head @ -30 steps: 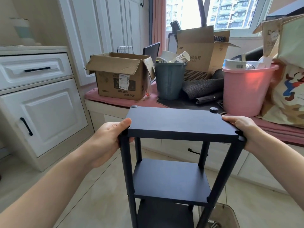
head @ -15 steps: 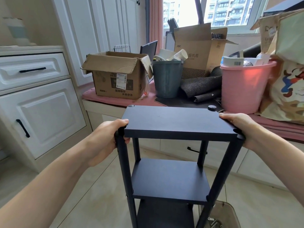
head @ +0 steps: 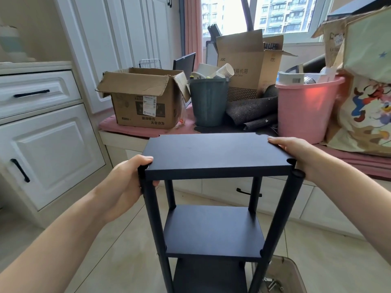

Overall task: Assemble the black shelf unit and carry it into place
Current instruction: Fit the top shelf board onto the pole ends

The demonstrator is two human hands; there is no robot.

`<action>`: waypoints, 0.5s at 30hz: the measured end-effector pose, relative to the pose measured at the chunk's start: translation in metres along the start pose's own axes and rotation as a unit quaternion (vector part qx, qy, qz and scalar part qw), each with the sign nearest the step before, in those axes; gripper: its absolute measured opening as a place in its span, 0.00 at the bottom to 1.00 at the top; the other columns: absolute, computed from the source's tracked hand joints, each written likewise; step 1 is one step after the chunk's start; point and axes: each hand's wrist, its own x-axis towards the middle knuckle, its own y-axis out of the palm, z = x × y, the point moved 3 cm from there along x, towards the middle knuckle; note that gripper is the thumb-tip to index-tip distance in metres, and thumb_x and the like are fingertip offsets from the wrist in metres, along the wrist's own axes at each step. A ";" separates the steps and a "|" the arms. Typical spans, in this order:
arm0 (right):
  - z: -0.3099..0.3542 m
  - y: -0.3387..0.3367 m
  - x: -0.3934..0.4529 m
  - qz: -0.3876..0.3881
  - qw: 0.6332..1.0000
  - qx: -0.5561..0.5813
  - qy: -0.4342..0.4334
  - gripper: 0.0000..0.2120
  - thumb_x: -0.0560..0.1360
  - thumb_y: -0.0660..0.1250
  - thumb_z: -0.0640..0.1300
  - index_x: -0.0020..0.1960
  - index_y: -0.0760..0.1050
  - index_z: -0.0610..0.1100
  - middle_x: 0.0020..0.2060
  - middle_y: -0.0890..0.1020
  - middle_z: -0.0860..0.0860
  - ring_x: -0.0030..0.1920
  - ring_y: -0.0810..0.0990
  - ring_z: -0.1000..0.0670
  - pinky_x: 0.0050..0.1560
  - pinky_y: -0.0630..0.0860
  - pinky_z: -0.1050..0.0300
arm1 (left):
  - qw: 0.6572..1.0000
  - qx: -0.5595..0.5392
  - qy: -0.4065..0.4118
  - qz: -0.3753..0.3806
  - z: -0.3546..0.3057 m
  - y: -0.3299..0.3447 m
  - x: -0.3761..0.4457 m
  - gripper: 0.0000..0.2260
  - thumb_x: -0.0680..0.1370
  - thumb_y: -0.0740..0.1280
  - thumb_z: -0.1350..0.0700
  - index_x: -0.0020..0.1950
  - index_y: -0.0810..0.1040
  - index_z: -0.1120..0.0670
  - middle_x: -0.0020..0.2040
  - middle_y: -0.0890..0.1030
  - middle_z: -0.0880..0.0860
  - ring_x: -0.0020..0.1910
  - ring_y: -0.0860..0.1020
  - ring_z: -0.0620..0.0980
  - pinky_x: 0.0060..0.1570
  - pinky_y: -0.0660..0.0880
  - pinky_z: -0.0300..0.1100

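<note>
On the window bench (head: pixel 148 132), paper cups (head: pixel 225 70) are held in a grey bin (head: pixel 208 102). The black shelf (head: pixel 211 155) is gripped at its near left corner by the left hand (head: pixel 124 187); its right edge is clasped by the right hand (head: pixel 296 153).

This is a room in a lived-in home, likely an upper-floor flat. White panelled cabinets with black bar handles (head: pixel 31 93) line the wall, pale tiles cover the floor (head: pixel 118 250), and a pink-cushioned window seat (head: pixel 135 131) carries household clutter: an open brown cardboard box (head: pixel 146 102), a dark grey plastic bin (head: pixel 208 101), a pink plastic bucket (head: pixel 304 111). Apartment blocks (head: pixel 281 13) show through the window.
</note>
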 end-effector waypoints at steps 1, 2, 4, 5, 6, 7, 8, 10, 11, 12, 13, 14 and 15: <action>-0.001 -0.001 0.001 -0.002 1.000 -0.004 0.003 0.12 0.75 0.70 0.53 0.55 0.78 0.47 0.39 0.79 0.52 0.35 0.75 0.51 0.37 0.68 0.58 | 1.000 0.009 0.000 -0.007 0.001 -0.001 0.001 0.10 0.80 0.63 0.53 0.54 0.78 0.59 0.35 0.75 0.53 0.31 0.74 0.49 0.40 0.72 0.45; -0.003 -0.002 0.001 -0.001 1.000 -0.003 0.005 0.12 0.75 0.70 0.52 0.55 0.77 0.47 0.40 0.79 0.52 0.35 0.74 0.51 0.38 0.68 0.58 | 1.000 0.018 0.002 -0.009 0.001 -0.002 0.002 0.10 0.79 0.65 0.52 0.53 0.79 0.58 0.35 0.75 0.53 0.31 0.74 0.49 0.41 0.71 0.46; -0.004 -0.006 0.002 0.000 1.000 0.014 0.006 0.13 0.76 0.70 0.51 0.57 0.77 0.46 0.41 0.80 0.51 0.33 0.76 0.51 0.36 0.71 0.58 | 1.000 0.030 0.009 -0.006 0.001 -0.002 0.002 0.12 0.76 0.69 0.50 0.51 0.80 0.58 0.34 0.75 0.53 0.31 0.74 0.49 0.42 0.70 0.47; -0.004 -0.007 0.002 0.001 1.000 0.021 0.007 0.13 0.76 0.70 0.51 0.57 0.78 0.45 0.41 0.80 0.51 0.31 0.77 0.51 0.34 0.72 0.59 | 0.999 0.030 0.012 -0.004 0.001 -0.002 0.003 0.12 0.75 0.71 0.49 0.50 0.80 0.58 0.35 0.75 0.52 0.31 0.73 0.49 0.43 0.70 0.47; -0.004 -0.008 0.002 0.002 1.000 0.025 0.010 0.12 0.76 0.69 0.50 0.56 0.78 0.45 0.40 0.81 0.51 0.29 0.78 0.52 0.30 0.73 0.61 | 0.999 0.029 0.014 -0.002 0.000 -0.001 0.003 0.13 0.74 0.70 0.48 0.49 0.81 0.57 0.34 0.75 0.52 0.30 0.73 0.49 0.43 0.70 0.47; -0.004 -0.008 0.003 0.000 1.000 0.026 0.010 0.12 0.76 0.69 0.50 0.56 0.78 0.45 0.40 0.81 0.51 0.26 0.78 0.53 0.27 0.73 0.63 | 0.999 0.029 0.014 -0.003 0.000 -0.001 0.003 0.13 0.73 0.70 0.47 0.47 0.83 0.56 0.34 0.75 0.52 0.30 0.73 0.49 0.43 0.70 0.47; -0.004 -0.008 0.003 -0.003 1.000 0.026 0.010 0.12 0.76 0.69 0.50 0.55 0.78 0.44 0.39 0.81 0.51 0.24 0.78 0.53 0.26 0.74 0.64 | 0.999 0.031 0.014 -0.003 0.000 -0.001 0.003 0.12 0.73 0.70 0.47 0.44 0.85 0.55 0.34 0.75 0.52 0.30 0.74 0.49 0.43 0.70 0.47; -0.005 -0.008 0.005 -0.013 1.000 0.025 0.005 0.12 0.76 0.69 0.49 0.55 0.78 0.43 0.38 0.81 0.50 0.25 0.77 0.53 0.27 0.73 0.62 | 0.999 0.039 0.018 0.001 -0.001 0.000 0.002 0.10 0.74 0.70 0.47 0.38 0.87 0.51 0.34 0.76 0.51 0.30 0.74 0.49 0.42 0.70 0.47; -0.006 -0.009 0.006 -0.018 1.000 0.025 0.002 0.12 0.76 0.69 0.49 0.55 0.78 0.43 0.38 0.80 0.50 0.27 0.77 0.52 0.31 0.73 0.60 | 0.999 0.040 0.019 0.004 0.000 0.000 0.002 0.11 0.74 0.70 0.47 0.38 0.87 0.50 0.34 0.76 0.51 0.30 0.74 0.48 0.42 0.70 0.47; -0.007 -0.008 0.006 -0.023 0.999 0.026 0.000 0.13 0.76 0.69 0.49 0.56 0.77 0.43 0.39 0.80 0.49 0.30 0.77 0.50 0.34 0.72 0.58 | 0.999 0.040 0.020 0.005 0.000 0.000 0.002 0.11 0.74 0.70 0.47 0.39 0.86 0.51 0.34 0.76 0.52 0.31 0.74 0.49 0.42 0.70 0.47; -0.007 -0.008 0.006 -0.025 0.999 0.026 -0.001 0.14 0.76 0.69 0.49 0.57 0.77 0.43 0.41 0.80 0.48 0.32 0.76 0.49 0.36 0.71 0.57 | 0.999 0.040 0.020 0.005 0.000 -0.001 0.002 0.11 0.74 0.70 0.47 0.41 0.86 0.53 0.35 0.76 0.52 0.31 0.74 0.49 0.42 0.70 0.47; -0.007 -0.007 0.005 -0.025 0.999 0.023 -0.001 0.14 0.76 0.69 0.50 0.58 0.77 0.43 0.42 0.79 0.47 0.34 0.75 0.49 0.37 0.70 0.56 | 0.999 0.039 0.020 0.003 0.000 -0.002 0.001 0.12 0.73 0.70 0.46 0.44 0.84 0.55 0.35 0.76 0.52 0.31 0.74 0.49 0.42 0.70 0.47; -0.007 -0.006 0.005 -0.025 0.999 0.019 -0.002 0.14 0.76 0.68 0.50 0.58 0.77 0.44 0.43 0.78 0.47 0.34 0.75 0.49 0.37 0.69 0.56 | 0.999 0.038 0.019 0.000 0.000 -0.004 0.002 0.14 0.72 0.71 0.46 0.46 0.83 0.56 0.35 0.76 0.52 0.31 0.73 0.49 0.42 0.70 0.47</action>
